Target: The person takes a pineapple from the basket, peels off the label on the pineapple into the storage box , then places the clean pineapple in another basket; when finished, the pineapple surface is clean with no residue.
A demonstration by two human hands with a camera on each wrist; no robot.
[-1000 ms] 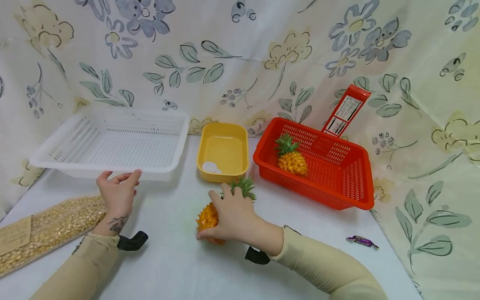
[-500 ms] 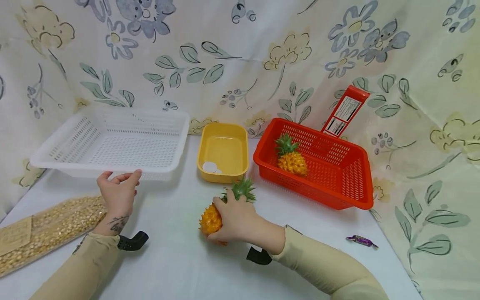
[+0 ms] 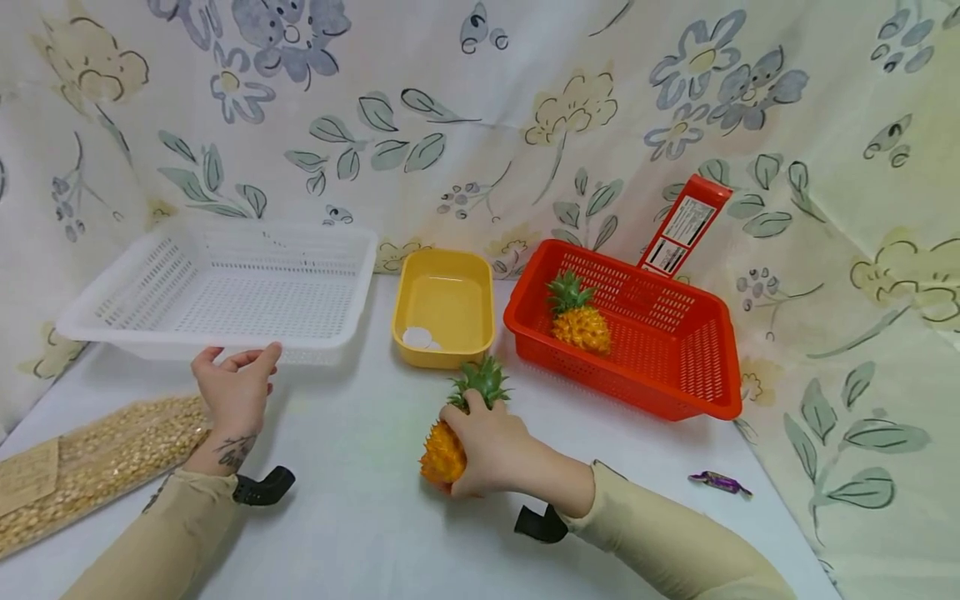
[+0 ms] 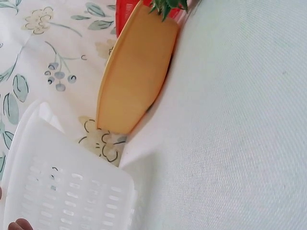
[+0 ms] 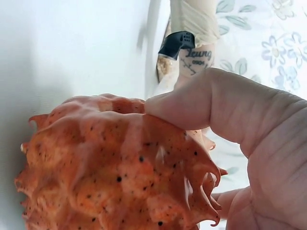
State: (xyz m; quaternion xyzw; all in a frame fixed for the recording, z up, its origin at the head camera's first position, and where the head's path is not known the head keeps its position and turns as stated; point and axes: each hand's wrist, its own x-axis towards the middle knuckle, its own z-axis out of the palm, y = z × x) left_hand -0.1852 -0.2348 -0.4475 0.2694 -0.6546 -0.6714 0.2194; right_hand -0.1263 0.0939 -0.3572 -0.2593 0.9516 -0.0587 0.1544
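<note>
our right hand (image 3: 491,446) has its fingers curled round a spiky toy pineapple (image 3: 444,454) just above the white tablecloth (image 3: 360,517), its green crown pointing past the fingertips, while our left hand (image 3: 236,392) rests with fingers relaxed and holding nothing, the tips just short of the white basket (image 3: 225,287). we judge the spikes leave little grip, so the fruit could roll out and drop. beyond the fingers stand a yellow tub (image 3: 444,307) and a red basket (image 3: 622,329) holding a second pineapple (image 3: 577,321), all hemmed by floral cloth (image 3: 480,108).

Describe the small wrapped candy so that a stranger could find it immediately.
Start at the red basket on the right side of the white table. In front of its near right corner, alone on the cloth, lies the candy. It is the only purple, twisted-wrapper thing there.
</note>
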